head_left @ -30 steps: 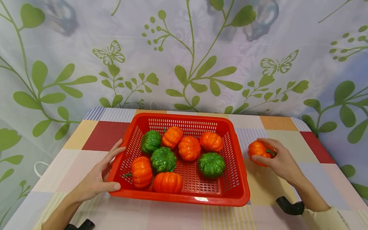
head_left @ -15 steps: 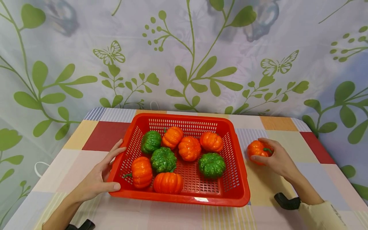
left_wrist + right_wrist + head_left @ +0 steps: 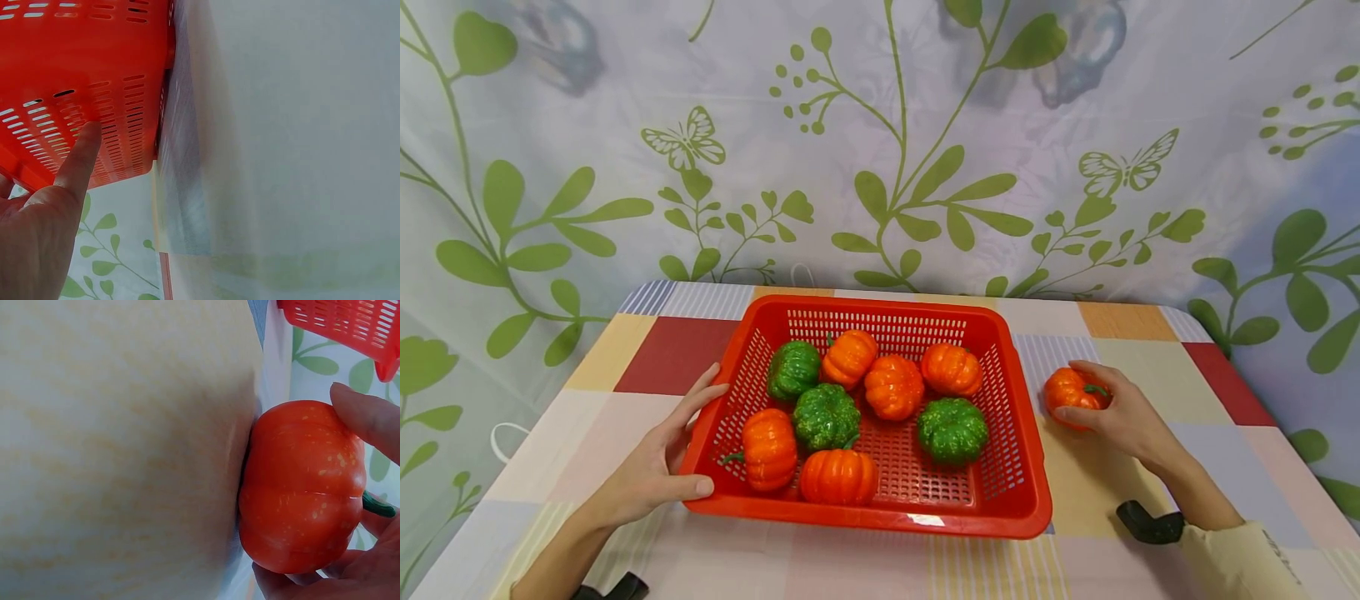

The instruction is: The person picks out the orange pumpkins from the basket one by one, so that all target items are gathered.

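Note:
At the right of the head view, my right hand [image 3: 1120, 417] grips a small orange pumpkin [image 3: 1071, 396] with a green stem. In the right wrist view the thumb is on one side of this pumpkin [image 3: 303, 487] and the fingers are on the other, with its base at the tabletop. My left hand [image 3: 647, 471] rests against the left end of a red plastic basket [image 3: 880, 525], its thumb at the front corner of the rim. Below the rim, the left wrist view has one straight finger touching the slotted wall. Green pumpkins [image 3: 953, 431] and orange pumpkins [image 3: 895, 387] lie in the basket.
A checked, multicoloured cloth [image 3: 670, 354] covers the table, whose far edge meets a leaf-patterned curtain [image 3: 737, 242]. Black wrist straps [image 3: 1153, 527] are on both forearms. The basket's right rim stands between the held pumpkin and those inside.
My right hand and its pumpkin have shifted slightly left, toward the basket. The left hand, basket and pumpkins inside have stayed put.

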Tool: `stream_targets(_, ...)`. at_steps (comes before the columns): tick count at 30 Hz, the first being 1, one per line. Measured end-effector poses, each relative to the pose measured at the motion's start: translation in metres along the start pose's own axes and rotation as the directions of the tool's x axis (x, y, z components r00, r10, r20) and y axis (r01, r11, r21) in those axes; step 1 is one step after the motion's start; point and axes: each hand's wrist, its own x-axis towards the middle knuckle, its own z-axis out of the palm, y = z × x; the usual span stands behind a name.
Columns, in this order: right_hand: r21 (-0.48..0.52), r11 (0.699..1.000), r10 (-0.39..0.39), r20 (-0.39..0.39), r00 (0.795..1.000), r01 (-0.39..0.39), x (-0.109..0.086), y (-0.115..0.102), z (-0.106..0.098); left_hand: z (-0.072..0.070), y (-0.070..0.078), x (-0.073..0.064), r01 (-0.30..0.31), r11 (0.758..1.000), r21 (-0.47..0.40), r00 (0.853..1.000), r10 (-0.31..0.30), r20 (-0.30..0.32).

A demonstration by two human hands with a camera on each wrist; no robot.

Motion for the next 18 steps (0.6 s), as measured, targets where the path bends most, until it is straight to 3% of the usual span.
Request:
stream_targets(12,0.057,0.998,0.009,-0.067,0.998,-0.005,-0.0070,0.0019,0.0035,-0.0007,-0.0022,-0.0004,0.001,1.000,-0.016,1.000,-0.001,0.005)
stream_targets(18,0.034,0.999,0.008,-0.096,0.995,-0.004,-0.0086,0.0005,0.0032,-0.0006,-0.0018,0.0001,0.000,1.000,-0.021,1.000,0.000,0.001)
